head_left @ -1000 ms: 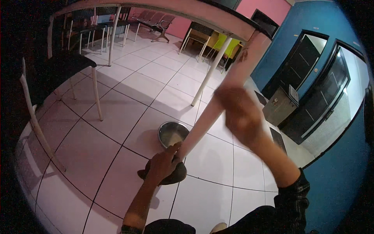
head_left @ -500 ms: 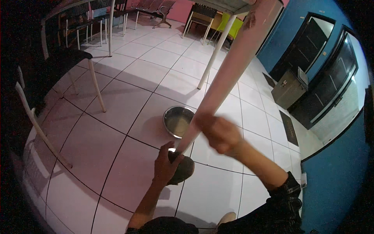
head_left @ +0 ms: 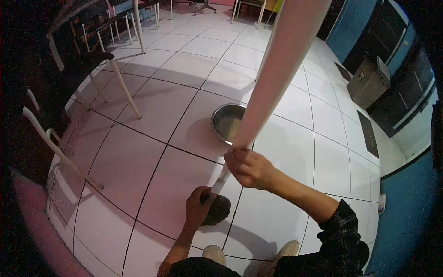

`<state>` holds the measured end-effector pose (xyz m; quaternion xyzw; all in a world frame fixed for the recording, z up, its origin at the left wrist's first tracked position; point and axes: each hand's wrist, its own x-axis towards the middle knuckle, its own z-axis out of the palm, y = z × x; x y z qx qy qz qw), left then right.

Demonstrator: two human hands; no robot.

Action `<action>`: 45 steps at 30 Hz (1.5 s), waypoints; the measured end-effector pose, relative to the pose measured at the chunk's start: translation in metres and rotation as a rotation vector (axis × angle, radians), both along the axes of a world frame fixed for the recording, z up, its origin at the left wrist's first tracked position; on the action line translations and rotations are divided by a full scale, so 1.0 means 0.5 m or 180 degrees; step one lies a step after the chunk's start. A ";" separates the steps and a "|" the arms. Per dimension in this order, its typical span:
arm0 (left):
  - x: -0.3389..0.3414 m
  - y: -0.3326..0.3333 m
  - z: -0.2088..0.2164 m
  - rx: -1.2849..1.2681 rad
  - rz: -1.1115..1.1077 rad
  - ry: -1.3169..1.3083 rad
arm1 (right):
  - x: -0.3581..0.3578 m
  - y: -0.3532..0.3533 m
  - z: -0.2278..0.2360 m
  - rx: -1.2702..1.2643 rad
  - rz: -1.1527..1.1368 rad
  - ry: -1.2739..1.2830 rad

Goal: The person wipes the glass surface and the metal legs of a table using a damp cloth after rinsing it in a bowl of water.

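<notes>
A thick pale table leg (head_left: pixel 277 69) slants from the top of the view down toward the floor. My right hand (head_left: pixel 249 168) is closed around its lower part, with the fingers curled at its left side. Lower and to the left, my left hand (head_left: pixel 196 207) is closed on a dark oval object (head_left: pixel 218 211), whose kind I cannot make out. A pale grey strip (head_left: pixel 217 186) shows between that hand and the leg's foot. Just behind the leg a round metal basin (head_left: pixel 221 124) stands on the floor, partly hidden, with something brownish in it.
White tiles (head_left: pixel 152 194) cover the floor. Dark-seated chairs with pale legs (head_left: pixel 124 87) line the left side. A grey bin (head_left: pixel 369 83) and a dark mat (head_left: pixel 368 134) lie near the doors at right. My shoes (head_left: pixel 288 249) show at the lower edge.
The view has tilted downward. My right hand, blurred before, is now sharp and lower on the leg. My left hand and the dark object are now apart from the leg's foot.
</notes>
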<state>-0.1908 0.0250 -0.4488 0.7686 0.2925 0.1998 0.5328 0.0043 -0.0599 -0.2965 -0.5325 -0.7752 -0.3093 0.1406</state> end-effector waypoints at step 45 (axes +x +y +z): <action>-0.003 -0.050 -0.031 -0.0364 -0.0229 0.0778 | 0.001 -0.026 -0.147 0.1119 -0.0091 0.1279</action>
